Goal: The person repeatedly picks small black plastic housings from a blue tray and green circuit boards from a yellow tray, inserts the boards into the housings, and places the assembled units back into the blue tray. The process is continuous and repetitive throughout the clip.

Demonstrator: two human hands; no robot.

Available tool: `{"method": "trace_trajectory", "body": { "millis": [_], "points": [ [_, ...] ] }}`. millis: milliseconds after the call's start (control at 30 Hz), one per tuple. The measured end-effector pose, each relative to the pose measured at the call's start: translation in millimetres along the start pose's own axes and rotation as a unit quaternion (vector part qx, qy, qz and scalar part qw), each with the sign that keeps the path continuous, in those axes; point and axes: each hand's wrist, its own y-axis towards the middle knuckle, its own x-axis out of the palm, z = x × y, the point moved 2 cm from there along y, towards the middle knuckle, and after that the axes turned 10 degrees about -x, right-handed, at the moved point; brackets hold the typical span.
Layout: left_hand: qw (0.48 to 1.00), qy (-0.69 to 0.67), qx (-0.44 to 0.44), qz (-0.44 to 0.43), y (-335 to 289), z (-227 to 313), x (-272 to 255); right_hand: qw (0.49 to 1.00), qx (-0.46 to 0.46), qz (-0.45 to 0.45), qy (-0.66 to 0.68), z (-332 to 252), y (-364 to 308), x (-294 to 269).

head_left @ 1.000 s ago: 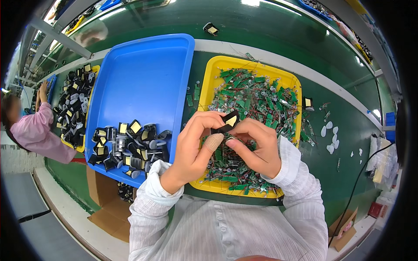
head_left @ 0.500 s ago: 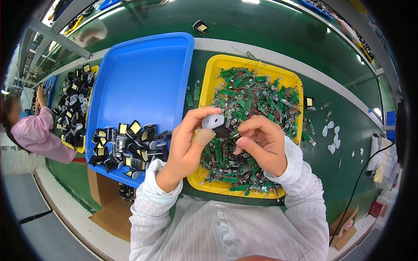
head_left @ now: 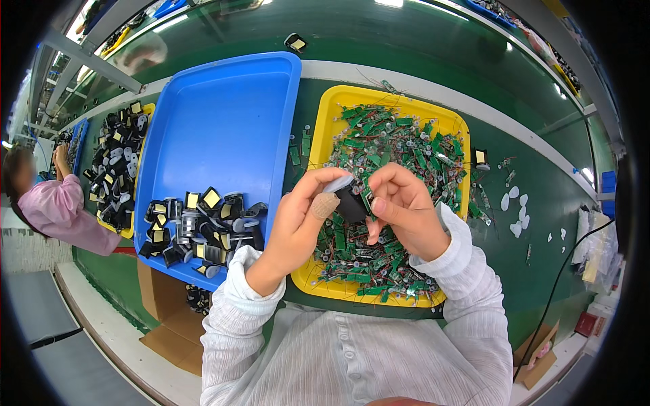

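A black plastic housing [head_left: 350,205] with a pale grey cap [head_left: 338,184] is gripped between the thumb and fingers of my left hand [head_left: 302,215]. Tan tape wraps that thumb. Close against the housing's right side, my right hand [head_left: 406,208] pinches a small green circuit board [head_left: 367,196]. How far the board sits inside the housing cannot be made out. Both hands are above a yellow tray [head_left: 317,289] heaped with green circuit boards [head_left: 423,152] and thin wires.
To the left lies a blue tray [head_left: 223,115] with black housings [head_left: 203,227] at its near end. Another yellow tray [head_left: 137,177] of housings is beyond it, near a co-worker in a pink sleeve [head_left: 68,206]. White oval pieces [head_left: 516,229] and a black cable [head_left: 552,291] are right.
The housing has turned in my left hand, so its black side faces up more. My right hand has brought the board up against it. A housing on the far belt has shifted left.
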Motion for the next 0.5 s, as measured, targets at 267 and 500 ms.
{"method": "trace_trajectory", "body": {
  "millis": [267, 500],
  "points": [
    [0.999, -0.022, -0.027, -0.014, -0.7, 2.6, 1.9, 0.999, -0.029, -0.032, -0.004, -0.1, 1.2, -0.9],
    [0.994, 0.087, 0.061, 0.040, -1.6, 5.3, 2.0, 0.998, 0.025, -0.033, -0.051, -3.0, 2.5, -3.5]
  ]
}}
